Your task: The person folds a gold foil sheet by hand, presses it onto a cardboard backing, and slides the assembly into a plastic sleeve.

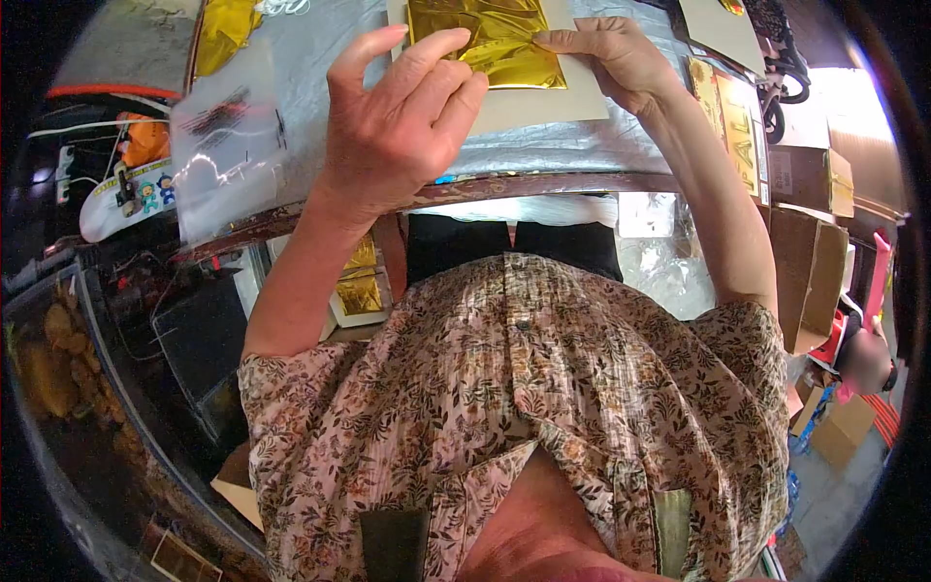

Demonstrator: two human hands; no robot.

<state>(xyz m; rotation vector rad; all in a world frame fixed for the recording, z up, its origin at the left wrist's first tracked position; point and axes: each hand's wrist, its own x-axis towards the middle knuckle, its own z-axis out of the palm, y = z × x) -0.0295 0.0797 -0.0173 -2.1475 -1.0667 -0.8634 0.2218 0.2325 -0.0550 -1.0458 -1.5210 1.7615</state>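
I read this as the laying-down step: the foil [495,44] sits on the card [543,102], which lies on the silvery worktop [601,145] at the far edge of my view. The left hand [402,116] is lifted at the wrist with its fingers apart and curved, tips on the foil's left edge, holding nothing. The right hand [606,58] reaches in on a straight forearm, its grip pinched on the foil's right edge (as far as I can see). Next, I'd judge, the foil needs squaring to the card and smoothing without creases.
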